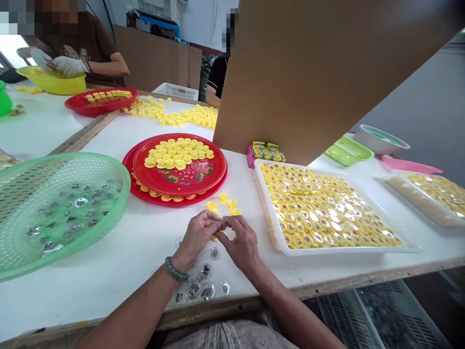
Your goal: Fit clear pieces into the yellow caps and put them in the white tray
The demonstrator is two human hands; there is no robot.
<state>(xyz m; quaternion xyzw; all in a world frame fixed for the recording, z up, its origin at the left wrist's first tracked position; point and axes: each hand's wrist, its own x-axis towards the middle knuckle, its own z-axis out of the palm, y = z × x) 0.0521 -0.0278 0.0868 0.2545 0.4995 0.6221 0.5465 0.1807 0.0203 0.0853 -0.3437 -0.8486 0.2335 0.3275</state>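
One left hand [198,235] and one right hand [243,242] pinch a small round piece [224,226] between their fingertips over the desk [119,276], loose yellow cups [223,198] just beyond, while the filled white tray [348,250] lies to the right, long side crosswise, nearer the right hand.

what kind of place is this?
Probably a small hand-assembly workshop: a white tray packed with rows of yellow pieces, a green basket of clear discs, and a gloved co-worker at the same work surface.
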